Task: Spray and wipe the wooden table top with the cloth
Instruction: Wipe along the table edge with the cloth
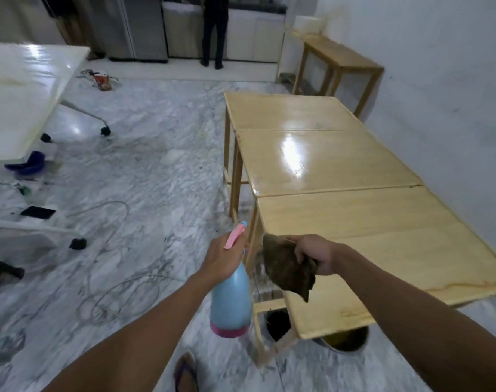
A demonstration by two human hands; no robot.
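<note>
Glossy wooden table top [340, 165], crumpled cloth [286, 267]

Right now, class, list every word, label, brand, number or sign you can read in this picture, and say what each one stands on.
None can be read.
Spray bottle in the left hand: plain blue and pink, no label showing.
Cloth in the right hand: no print.
Wooden table: bare wood, no marks.
Red packet on the floor: any print is too small and blurred to read.
Phone: dark screen, nothing shown.
</note>
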